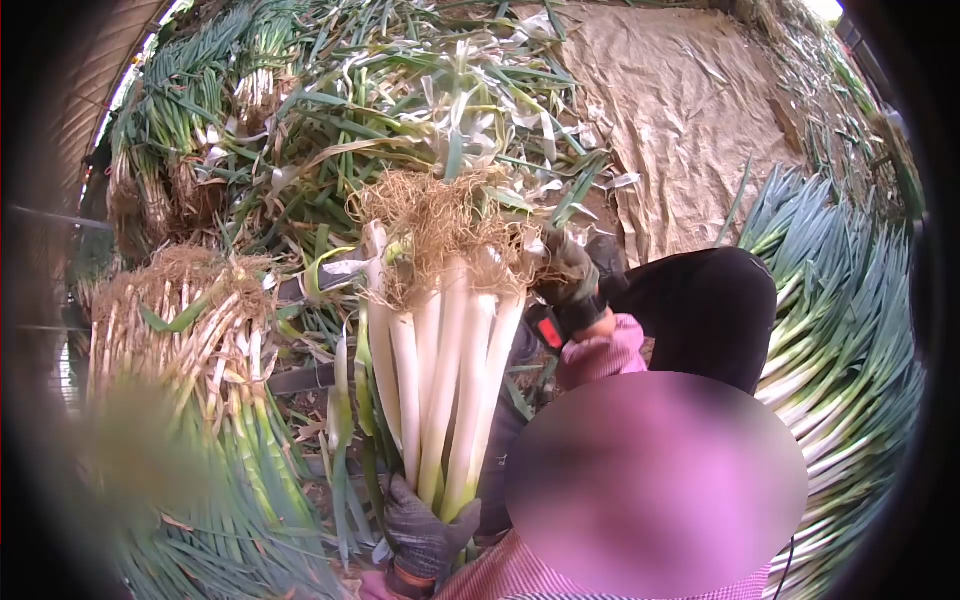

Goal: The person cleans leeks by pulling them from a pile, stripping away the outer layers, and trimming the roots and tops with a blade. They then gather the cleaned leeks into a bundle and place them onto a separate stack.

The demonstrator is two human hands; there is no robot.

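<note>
Several thick green onions [435,370] stand upright in a bunch, white stalks clean and a brown tangle of roots at the top. My left hand [425,530], in a dark grey glove, is wrapped round the lower, green part of the bunch. Close to the right side of the roots is my right hand [570,270], also gloved; its fingers are partly hidden behind the root ends, so what they hold is unclear. A black band with a red patch [550,332] shows at the right wrist.
Untrimmed onions with dirty roots [180,310] lie at the left, more bundles [180,120] behind them. Stripped leaves [400,110] are heaped ahead. A brown sheet [680,120] covers ground at the back right. Clean onions [830,370] lie stacked at the right, beyond my dark-clothed knee [710,300].
</note>
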